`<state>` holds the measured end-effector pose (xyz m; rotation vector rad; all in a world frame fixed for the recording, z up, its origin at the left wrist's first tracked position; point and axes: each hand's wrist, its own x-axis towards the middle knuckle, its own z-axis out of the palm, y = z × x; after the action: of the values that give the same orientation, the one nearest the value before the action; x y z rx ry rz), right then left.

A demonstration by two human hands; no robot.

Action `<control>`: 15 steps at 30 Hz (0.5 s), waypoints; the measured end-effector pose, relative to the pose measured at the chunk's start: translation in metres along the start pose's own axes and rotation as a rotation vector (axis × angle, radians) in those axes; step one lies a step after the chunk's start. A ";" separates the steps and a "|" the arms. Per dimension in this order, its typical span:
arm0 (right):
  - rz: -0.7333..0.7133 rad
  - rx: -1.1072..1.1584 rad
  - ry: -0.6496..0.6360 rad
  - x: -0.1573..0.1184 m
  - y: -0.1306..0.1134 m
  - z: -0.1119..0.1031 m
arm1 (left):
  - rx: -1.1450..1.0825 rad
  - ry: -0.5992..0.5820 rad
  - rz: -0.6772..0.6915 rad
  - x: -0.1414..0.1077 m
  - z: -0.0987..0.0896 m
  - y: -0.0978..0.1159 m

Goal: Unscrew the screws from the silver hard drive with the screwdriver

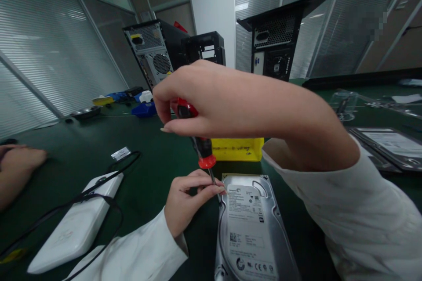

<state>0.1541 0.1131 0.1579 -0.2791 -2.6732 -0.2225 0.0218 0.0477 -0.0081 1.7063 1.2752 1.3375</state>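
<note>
R hand (pixel 201 96) was clamped on the s/driver (pixel 203 147), L hand (pixel 184 195) pinched its shaft (pixel 211 175) at the HDD's (pixel 247 228) left edge. HDD lay on desk (pixel 148 140), cover (pixel 244 179) still on; I couldn't tell if any screws were out.

Single view: camera on wearer's head, facing forward and pitched down, wide field. Surface (pixel 158 147) recedes from 6 o'clock toward mid-frame. Hard drive (pixel 250 224) sits close below the lens at 5 o'clock, seen from above. Right forearm (pixel 280 101), near, spans centre to 3 o'clock; left sleeve (pixel 138 250) near at 7. Computer cases (pixel 174 44), 11 and 1 o'clock, stand farther off; glass partitions (pixel 56 39) beyond, 10 and 2.
</note>
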 end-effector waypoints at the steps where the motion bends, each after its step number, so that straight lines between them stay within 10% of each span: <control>1: 0.006 -0.006 -0.002 0.000 0.000 0.001 | 0.016 0.017 -0.011 0.000 0.000 0.000; 15: -0.050 0.170 -0.146 -0.013 0.003 -0.013 | 0.060 -0.301 -0.086 0.005 -0.008 -0.007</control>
<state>0.1717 0.1114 0.1635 -0.1808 -2.8241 0.0109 0.0123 0.0545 -0.0101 1.7928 1.2083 0.9580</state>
